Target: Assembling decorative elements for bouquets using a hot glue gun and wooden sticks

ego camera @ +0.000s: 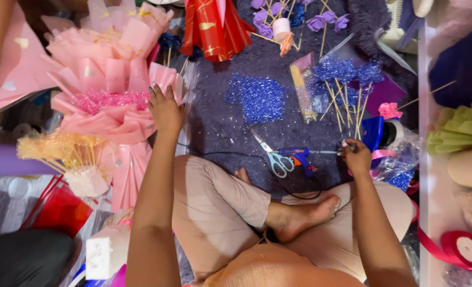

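A person sits cross-legged on a dark purple shaggy rug, and the biggest thing before them is the pink paper bouquet, lying at the left with its fanned wrapping opening toward the far side and its pleated stem end pointing near, so its long axis runs far to near. Its paper folds hold a band of pink glittery filling across the middle. The left hand lies flat against the bouquet's right edge, fingers spread and pressing the wrapping, not clenched around anything. Farther off, a red wrapping cone with gold marks lies at the far edge, and purple paper roses on sticks are scattered to its right. A patch of blue glittery shreds sits mid-rug, with loose wooden skewers fanned beside it. Near the knees, the blue glue gun lies on its side, its long axis left to right, nozzle pointing right toward the right hand. That hand is pinched shut on a thin stick right at the nozzle. Scissors with pale handles lie just left of the gun, blades pointing far-left. A pink ribbon spool rests at the near right.
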